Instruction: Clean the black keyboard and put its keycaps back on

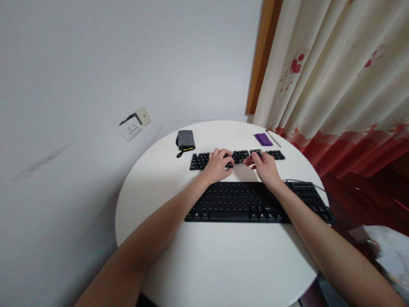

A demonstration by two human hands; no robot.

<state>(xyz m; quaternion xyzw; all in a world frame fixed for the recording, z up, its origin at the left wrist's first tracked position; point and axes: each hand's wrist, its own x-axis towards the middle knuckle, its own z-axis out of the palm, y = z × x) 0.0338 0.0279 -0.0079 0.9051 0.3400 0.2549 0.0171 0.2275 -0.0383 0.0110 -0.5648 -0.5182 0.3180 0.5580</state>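
A black keyboard (236, 200) lies across the round white table, with most of its main section showing bare switch posts and some keycaps along the bottom edge. Behind it, loose black keycaps (200, 161) are laid out in rows. My left hand (219, 165) rests over these rows, fingers curved and apart, thumb low; its fingertips touch or hover just over the caps. In my right hand (264, 166) is a keycap puller (245, 160), its thin wire end pointing left, near the loose caps. Its handle is mostly hidden by my fingers.
A grey pouch (185, 140) with a black loop stands at the back left. A purple cloth (263, 139) and a thin light stick (273, 138) lie at the back right. The keyboard's cable (306, 182) runs off the right edge. A wall socket (130, 128) is to the left.
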